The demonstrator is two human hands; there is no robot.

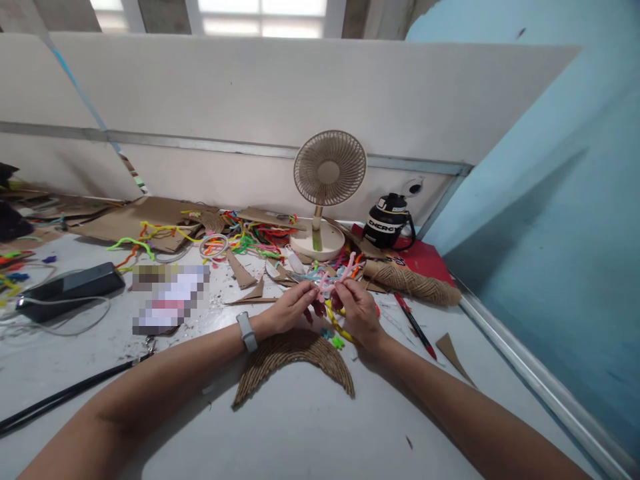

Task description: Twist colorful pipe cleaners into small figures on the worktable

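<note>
Between my two hands is a pink pipe cleaner [346,268], bent into a small shape. My left hand [295,305], with a grey watch band on the wrist, pinches its left part. My right hand [359,313] has its fingers closed on the other side. Yellow scissor-like handles [340,325] show partly behind the right hand. Below the hands lies a crescent of coiled brown twine [295,357]. Small green [337,343] and blue [327,333] pipe-cleaner pieces sit at its upper right edge.
A desk fan [330,170] stands at the back beside a black jug [387,221]. A twine roll [413,283], a red pen [416,327] and a cardboard scrap [455,357] lie to the right. Tangled pipe cleaners [250,240], cardboard [135,223] and a black power brick [73,291] are left.
</note>
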